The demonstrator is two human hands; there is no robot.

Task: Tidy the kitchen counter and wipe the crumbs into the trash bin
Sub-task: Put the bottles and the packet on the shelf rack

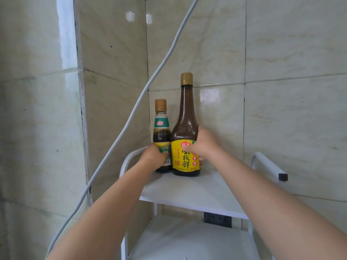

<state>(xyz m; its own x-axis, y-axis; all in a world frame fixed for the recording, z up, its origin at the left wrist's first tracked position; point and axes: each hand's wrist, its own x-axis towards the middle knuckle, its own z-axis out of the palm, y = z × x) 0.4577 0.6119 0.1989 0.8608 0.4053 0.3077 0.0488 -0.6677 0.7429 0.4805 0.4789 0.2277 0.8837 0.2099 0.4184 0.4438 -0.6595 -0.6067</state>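
- Bottles, two, stood upright and touching at the back corner of the white shelf (197, 192), against the tiled wall (281, 53).
- Left hand (153, 156) was on the small bottle (162, 136), fingers wrapped round its lower label. Right hand (201, 143) was on the tall brown bottle (185, 128), fingers closed round its shoulder and upper label.
- Handling, as judged: the tall bottle looked nearly full, so heavy; the small one about half full, likely glass, breakable. Both smooth, maybe slippery; the labelled belly gives better hold than the narrow neck.
- Writing: yellow label showed large "极鲜" and a red brand badge; the fine print was only partly legible. Small bottle had a green label, the same red badge and a barcode.
- A white cable (131, 113) hung across the corner just left of the bottles.
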